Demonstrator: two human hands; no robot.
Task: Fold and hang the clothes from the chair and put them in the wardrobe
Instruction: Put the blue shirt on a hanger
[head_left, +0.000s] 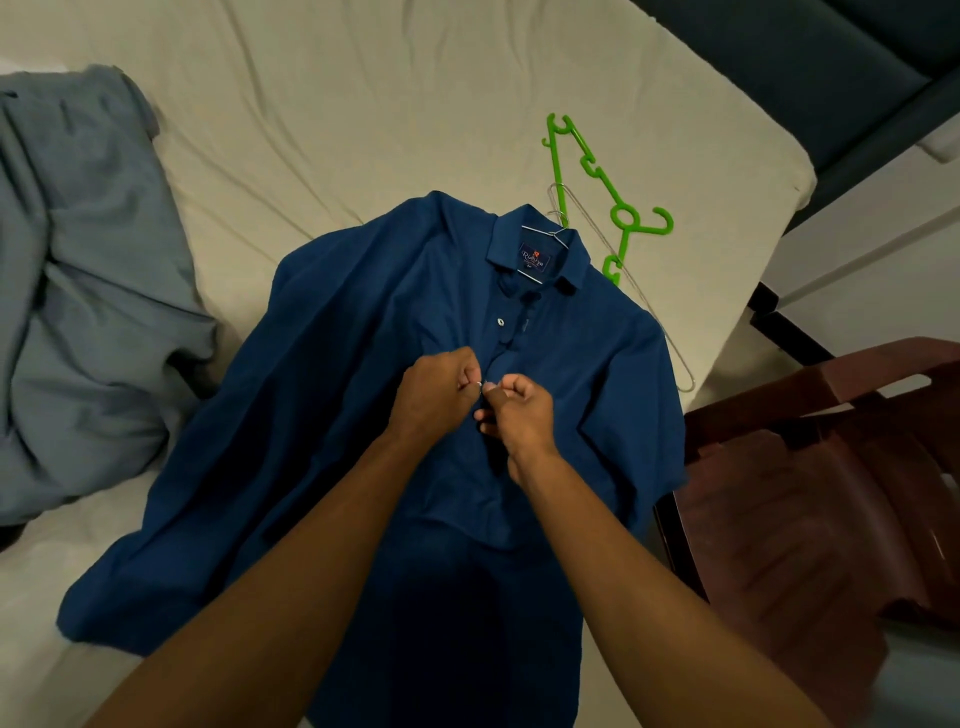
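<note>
A dark blue collared shirt (337, 415) lies face up on the bed, collar toward the far side. A metal wire hanger (563, 228) sits inside it, its hook poking out of the collar. My left hand (439, 392) and my right hand (519, 413) meet at the shirt's front placket, each pinching the fabric on either side of a small white button. One white button higher on the placket is fastened.
A green plastic hanger (618, 213) and another wire hanger (660, 322) lie on the cream bedsheet (337, 130) beyond the collar. A grey-blue garment (88, 291) is heaped at the left. A dark red plastic chair (821, 499) stands at the right beside the bed.
</note>
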